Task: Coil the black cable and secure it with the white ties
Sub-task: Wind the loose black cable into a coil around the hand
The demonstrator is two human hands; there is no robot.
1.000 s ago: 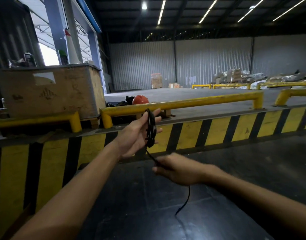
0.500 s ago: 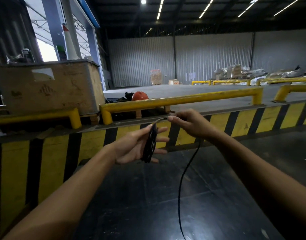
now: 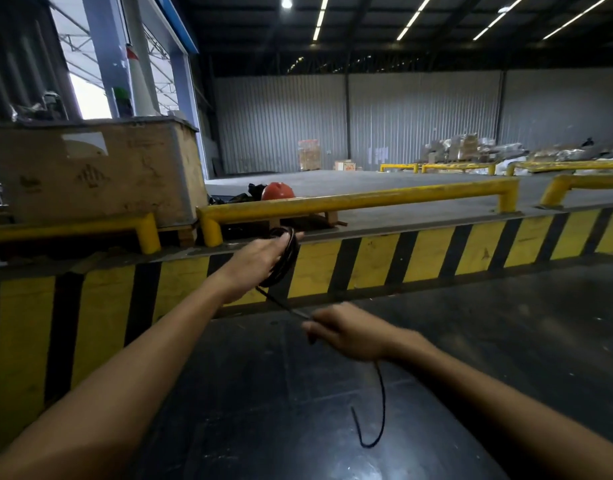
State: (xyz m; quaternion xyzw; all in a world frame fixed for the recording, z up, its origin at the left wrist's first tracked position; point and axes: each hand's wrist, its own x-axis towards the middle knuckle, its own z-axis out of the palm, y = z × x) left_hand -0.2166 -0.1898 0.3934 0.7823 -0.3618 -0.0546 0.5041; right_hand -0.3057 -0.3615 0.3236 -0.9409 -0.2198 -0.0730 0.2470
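1. Up front, the left hand (image 3: 260,259) has its fingers (image 3: 287,239) curled round a bundle of black cable (image 3: 285,261) loops, held upright before the striped barrier.
2. Lower down, the right hand (image 3: 350,336) pinches a taut stretch of the same cable between its closed fingers (image 3: 312,329); the hand is blurred.
3. From under that hand the loose end hangs and curls just above the floor.
4. Below both arms lies a dark, scuffed floor (image 3: 471,306), faintly shiny.
5. Behind the hands runs a yellow-and-black striped barrier (image 3: 384,265) topped by yellow rails (image 3: 367,199).
6. Left of the rails sits a worn wooden crate (image 3: 97,174); an orange helmet (image 3: 278,191) lies beside it.
7. Farther off stretch a grey concrete floor, corrugated metal walls (image 3: 419,119), piled goods and ceiling strip lights.
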